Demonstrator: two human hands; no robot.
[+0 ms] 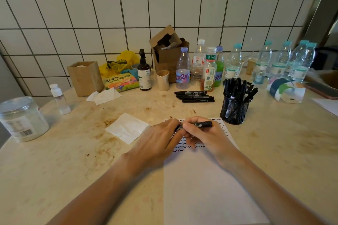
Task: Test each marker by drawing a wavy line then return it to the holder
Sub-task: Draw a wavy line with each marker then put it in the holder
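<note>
four loose markers (194,96), one holder (235,109), two tissues (128,127)

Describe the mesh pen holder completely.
The mesh pen holder is a black cylindrical cup that looks like perforated metal, upright on the beige tabletop, just beyond the right edge of the paper. It is packed with black markers that fan out above its rim. Neither hand touches it.

We see dim, warm, even light; our forearms cast soft shadows on the stained beige tabletop (274,142). The white tiled wall (109,14) bows at the edges; detail looks soft.
</note>
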